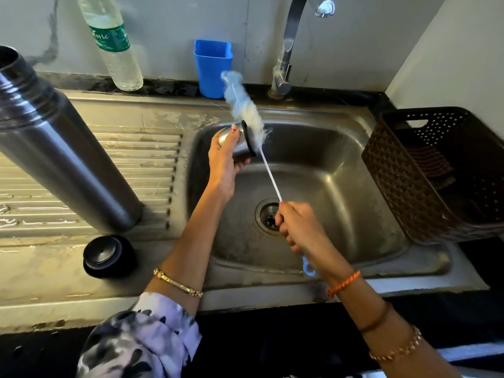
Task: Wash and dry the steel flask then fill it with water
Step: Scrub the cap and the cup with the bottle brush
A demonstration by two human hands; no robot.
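The tall steel flask [62, 148] stands open-mouthed on the ribbed drainboard at the left, uncapped. Its black inner stopper [109, 256] lies on the counter in front of it. Over the sink basin [341, 173], my left hand [225, 162] grips the flask's small steel cap cup [242, 144], tilted on its side with its black rim facing right. My right hand [297, 227] grips the thin white handle of a bottle brush [245, 107]. The blurred blue-white bristles are beside the cup's rim and stick up past it.
A curved tap [286, 58] rises behind the basin with no water visibly running. A blue plastic cup [212, 68] and a clear water bottle [114, 42] stand at the back wall. A brown perforated basket [441, 170] holding a cloth sits right of the sink.
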